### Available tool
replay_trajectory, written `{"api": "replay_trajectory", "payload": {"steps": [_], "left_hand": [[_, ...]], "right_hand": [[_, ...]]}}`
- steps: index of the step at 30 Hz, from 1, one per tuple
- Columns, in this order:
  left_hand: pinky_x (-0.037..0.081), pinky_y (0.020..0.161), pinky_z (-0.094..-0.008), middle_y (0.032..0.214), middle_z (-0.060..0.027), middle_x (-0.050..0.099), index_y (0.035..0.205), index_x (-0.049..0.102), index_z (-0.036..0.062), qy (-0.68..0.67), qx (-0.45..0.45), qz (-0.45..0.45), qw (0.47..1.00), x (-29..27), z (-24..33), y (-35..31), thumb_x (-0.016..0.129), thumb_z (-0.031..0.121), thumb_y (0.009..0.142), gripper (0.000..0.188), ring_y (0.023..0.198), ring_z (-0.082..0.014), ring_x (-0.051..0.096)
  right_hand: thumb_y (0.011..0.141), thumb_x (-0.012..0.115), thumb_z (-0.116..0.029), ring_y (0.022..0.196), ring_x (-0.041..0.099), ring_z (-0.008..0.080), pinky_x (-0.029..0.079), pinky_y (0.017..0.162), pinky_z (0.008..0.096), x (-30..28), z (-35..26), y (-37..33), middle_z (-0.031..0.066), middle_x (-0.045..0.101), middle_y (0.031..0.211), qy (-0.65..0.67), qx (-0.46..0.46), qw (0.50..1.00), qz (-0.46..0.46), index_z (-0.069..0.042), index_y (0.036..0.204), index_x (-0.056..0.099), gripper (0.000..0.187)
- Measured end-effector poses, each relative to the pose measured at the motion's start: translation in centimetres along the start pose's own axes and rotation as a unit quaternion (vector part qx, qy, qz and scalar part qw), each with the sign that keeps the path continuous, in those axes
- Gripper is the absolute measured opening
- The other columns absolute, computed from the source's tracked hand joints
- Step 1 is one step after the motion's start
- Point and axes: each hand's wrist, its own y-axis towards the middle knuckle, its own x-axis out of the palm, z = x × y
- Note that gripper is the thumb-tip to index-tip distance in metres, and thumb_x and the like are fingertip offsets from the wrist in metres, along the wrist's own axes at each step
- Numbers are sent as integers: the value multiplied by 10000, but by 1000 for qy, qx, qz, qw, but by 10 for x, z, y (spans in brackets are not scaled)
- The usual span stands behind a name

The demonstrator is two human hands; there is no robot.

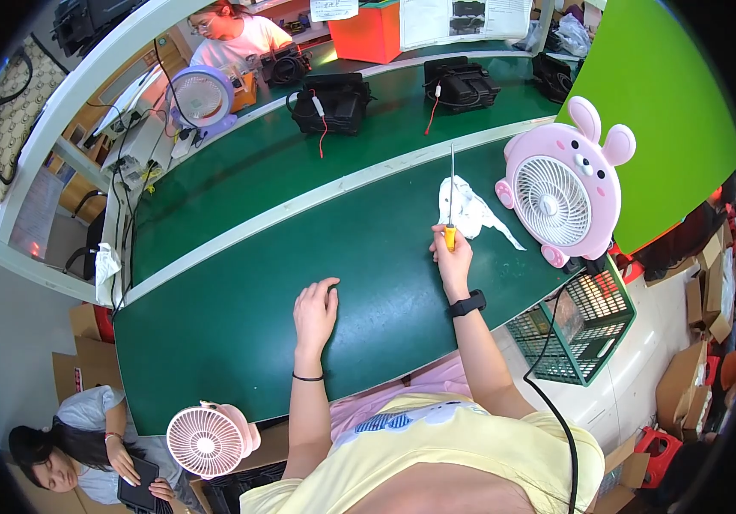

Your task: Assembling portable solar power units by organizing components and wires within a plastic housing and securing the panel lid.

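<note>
My right hand (452, 257) grips a screwdriver (451, 233) by its yellow handle, the long thin shaft pointing away from me. Just beyond that hand a crumpled white cloth or tissue (470, 210) lies on the green work table (222, 283). My left hand (315, 313) rests flat on the table top with its fingers stretched out and nothing in it. To the right of the screwdriver stands a pink rabbit-shaped fan (563, 197) with a white grille.
Beyond a pale rail, black devices (331, 103) with red-tipped leads sit on a green belt. A small pink fan (207, 439) is at the near left edge. A green crate (586, 330) stands below right. Two people work nearby, far left and near left. A black cable (548, 394) hangs at my right.
</note>
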Motion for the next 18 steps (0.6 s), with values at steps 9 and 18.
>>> {"api": "replay_trajectory", "payload": {"steps": [9, 18], "left_hand": [[476, 763, -413, 769, -78, 575, 1091, 681, 135, 3, 4, 3, 1000, 1, -1, 0, 626, 134, 924, 176, 758, -270, 573], [479, 756, -411, 759, -72, 568, 1083, 682, 140, 5, 3, 2, 1000, -1, 1, 0, 633, 132, 920, 171, 754, -267, 573]], "right_hand": [[953, 604, -109, 563, 549, 49, 441, 514, 213, 0, 0, 1, 2, 626, 682, 2, 4, 1000, 5, -44, 1026, 702, 139], [954, 600, -102, 563, 550, 46, 441, 512, 212, 1, 2, 1, 2, 631, 685, -2, 0, 1000, 7, -43, 1032, 701, 141]]}}
